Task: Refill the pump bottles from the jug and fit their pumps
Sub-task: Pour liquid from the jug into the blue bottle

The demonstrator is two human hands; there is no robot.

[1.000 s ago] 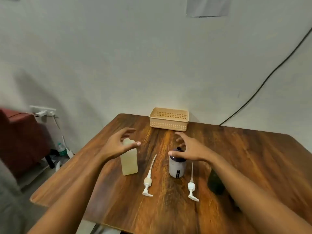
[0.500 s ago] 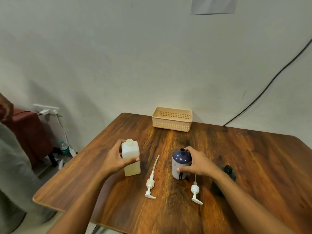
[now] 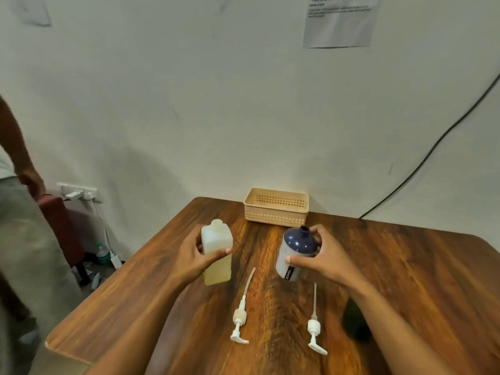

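Left hand (image 3: 190,257) grips jug (image 3: 217,267), right hand (image 3: 328,261) bottle (image 3: 296,246); pumps (image 3: 239,316) lie nearer, basket (image 3: 276,213) behind.

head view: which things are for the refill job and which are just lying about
For the job: translucent square plastic jug of yellowish liquid, navy-topped grey round bottle, two white plastic pumps.
Lying about: beige perforated plastic basket, black wall cable, paper notice.

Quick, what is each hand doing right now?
Left hand: holding the translucent square plastic jug of yellowish liquid.
Right hand: holding the grey round bottle with the navy top, tilted.
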